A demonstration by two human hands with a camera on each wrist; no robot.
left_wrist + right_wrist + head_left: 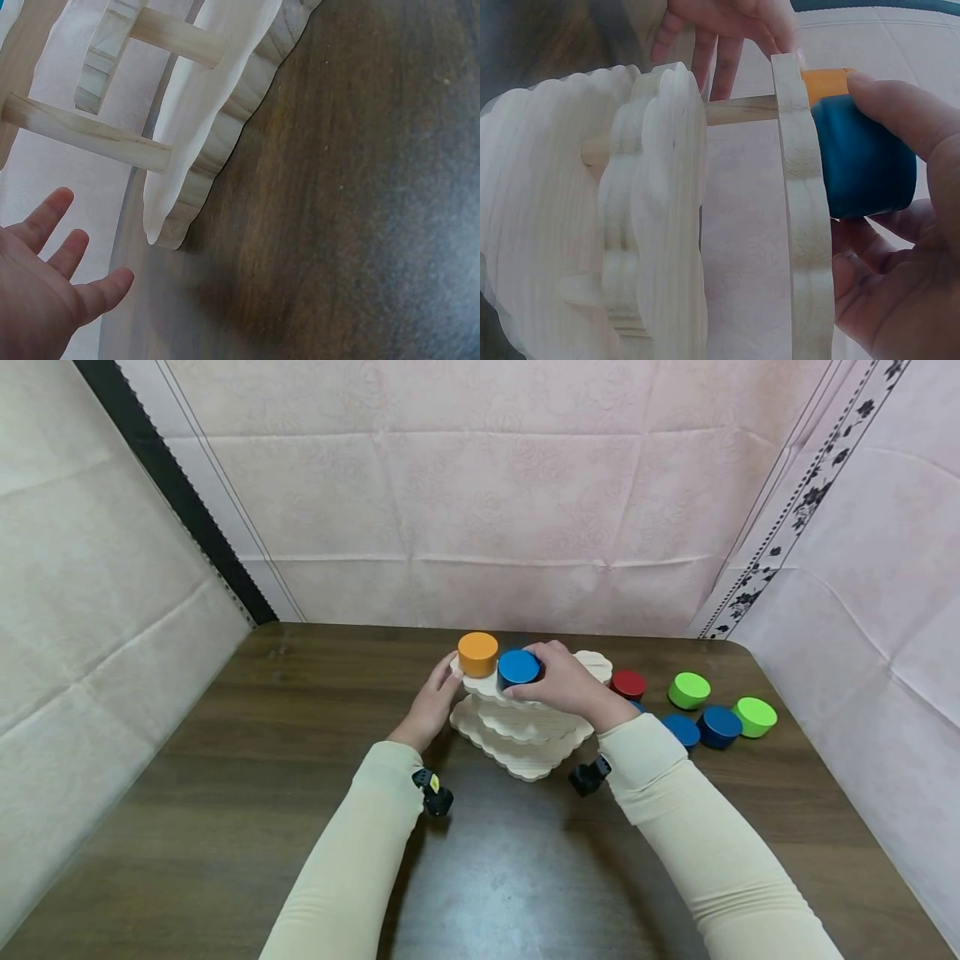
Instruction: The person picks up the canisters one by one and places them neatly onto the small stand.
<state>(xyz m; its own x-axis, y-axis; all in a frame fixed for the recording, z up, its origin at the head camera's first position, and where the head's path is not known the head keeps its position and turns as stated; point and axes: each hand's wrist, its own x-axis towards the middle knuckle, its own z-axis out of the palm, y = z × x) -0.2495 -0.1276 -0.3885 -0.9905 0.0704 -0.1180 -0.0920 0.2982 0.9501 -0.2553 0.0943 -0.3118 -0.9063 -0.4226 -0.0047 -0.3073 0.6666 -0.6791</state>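
One blue cyl. [518, 667] held in R grip [566, 682].

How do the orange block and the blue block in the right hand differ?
The right hand grips the blue block but not the orange block. In the head view, the orange block stands left of the blue block and slightly farther back. Their colours differ: orange against blue. Both are round and flat-topped.

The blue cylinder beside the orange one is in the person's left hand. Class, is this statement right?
No, the hand is wrong: the right hand, not the left hand, holds the blue cylinder beside the orange one. The head view shows this.
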